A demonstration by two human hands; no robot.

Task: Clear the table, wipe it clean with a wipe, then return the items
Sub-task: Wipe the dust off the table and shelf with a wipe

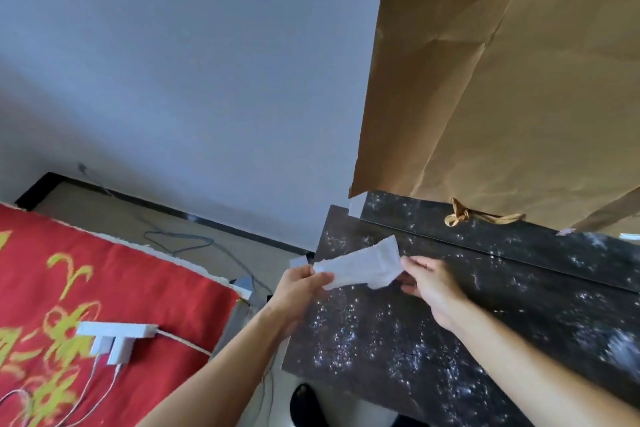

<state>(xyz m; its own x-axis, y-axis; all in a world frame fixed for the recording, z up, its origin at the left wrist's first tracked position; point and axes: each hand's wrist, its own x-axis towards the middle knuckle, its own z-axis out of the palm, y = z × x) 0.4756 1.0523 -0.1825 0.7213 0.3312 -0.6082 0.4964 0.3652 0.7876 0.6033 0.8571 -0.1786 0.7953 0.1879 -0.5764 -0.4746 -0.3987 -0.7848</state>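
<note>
A white wipe (363, 269) is stretched flat between both hands, just above the left end of the dark speckled table (391, 340). My left hand (298, 291) pinches its left edge between thumb and fingers. My right hand (429, 282) grips its right end, fingers partly behind the sheet. The tabletop under the hands is bare. Whether the wipe touches the surface cannot be told.
Brown paper (502, 80) hangs behind the table, a tan knotted string (464, 215) at its base. A red bedspread with yellow pattern (104, 288) lies left, carrying a white power strip (116, 331) with plugs. Cables (194, 243) lie on the floor. A dark shoe (304, 402) shows below.
</note>
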